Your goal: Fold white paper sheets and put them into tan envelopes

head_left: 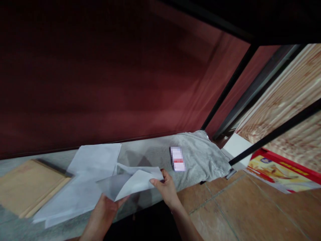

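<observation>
The left hand (106,208) and right hand (167,190) grip opposite ends of the folded paper (137,184) between fingers; aligning edges should keep folds neat.

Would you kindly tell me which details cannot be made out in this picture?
- Phone-like object: in the head view, coarse pixelation hides whatever its face shows.
- Left hand: head view; the folded sheet covers some of its fingertips.
- Brown packet: head view; the left picture edge cuts off its far corner.
- Red box: head view; the right picture edge cuts off its end.
</observation>
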### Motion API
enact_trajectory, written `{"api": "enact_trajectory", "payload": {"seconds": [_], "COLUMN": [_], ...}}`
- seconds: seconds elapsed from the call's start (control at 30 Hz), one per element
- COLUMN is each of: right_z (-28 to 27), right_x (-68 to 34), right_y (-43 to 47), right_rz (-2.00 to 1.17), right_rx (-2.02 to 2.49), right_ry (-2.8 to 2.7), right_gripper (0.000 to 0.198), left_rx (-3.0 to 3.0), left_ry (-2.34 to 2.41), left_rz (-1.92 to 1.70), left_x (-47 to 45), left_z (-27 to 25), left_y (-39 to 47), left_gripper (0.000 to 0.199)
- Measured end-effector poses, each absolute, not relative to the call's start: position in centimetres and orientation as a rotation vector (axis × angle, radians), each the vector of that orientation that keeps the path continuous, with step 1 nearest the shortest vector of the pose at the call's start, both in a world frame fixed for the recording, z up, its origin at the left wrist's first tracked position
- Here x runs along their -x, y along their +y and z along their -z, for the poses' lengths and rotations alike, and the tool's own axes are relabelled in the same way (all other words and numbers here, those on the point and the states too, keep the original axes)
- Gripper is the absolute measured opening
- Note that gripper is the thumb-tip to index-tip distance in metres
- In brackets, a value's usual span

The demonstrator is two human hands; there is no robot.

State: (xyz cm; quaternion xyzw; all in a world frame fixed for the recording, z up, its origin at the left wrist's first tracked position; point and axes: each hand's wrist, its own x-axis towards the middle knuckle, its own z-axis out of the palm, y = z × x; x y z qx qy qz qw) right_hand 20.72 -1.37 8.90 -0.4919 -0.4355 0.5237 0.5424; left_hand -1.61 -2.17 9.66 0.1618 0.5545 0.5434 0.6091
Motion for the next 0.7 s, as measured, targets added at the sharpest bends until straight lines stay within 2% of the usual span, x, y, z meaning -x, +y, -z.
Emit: {"api": "enact_trajectory", "payload": {"seconds": [0.17,0.27,0.33,0.47,0.63,0.7], "right_z": [-9.4,-9.1,-8.8,-8.2,-6.7,-6.0], "right_x": [-20.4,-20.0,-19.7,-19.6,-20.1,-20.3], "right_y": [-2.2,-2.3,-2.5,-2.8,-1.3,0.1], "right_rz": [-1.104,-1.129,-1.157,-1.188,-1.193,-1.209], "right_rx": [1.074,1.031,1.029,1.113,1.204,1.194], "right_ry": [-1.337,-1.397,-1.382,-1.182,-0.796,-0.709], "right_gripper": [0.022,0.02,0.02,0.025,0.027,0.029], "left_rx": [-0.099,-0.039,-0.028,-0.149,-0.247,-0.288], "left_ry": [1.069,1.158,1.213,1.259,1.454,1.43], "left_rz": [-1.221,-1.166,-1.135,-1.208,-1.266,-1.271], "left_x": [1.7,1.6,1.4,1.3,2.4,2.6], "left_z": [-11.0,-10.9,-10.3,-8.6,-7.6,-7.9], "left_y": [-2.4,-2.3,-2.3,-2.4,-3.2,-3.6], "left_gripper": [0.053,0.041,0.041,0.045,0.03,0.03]}}
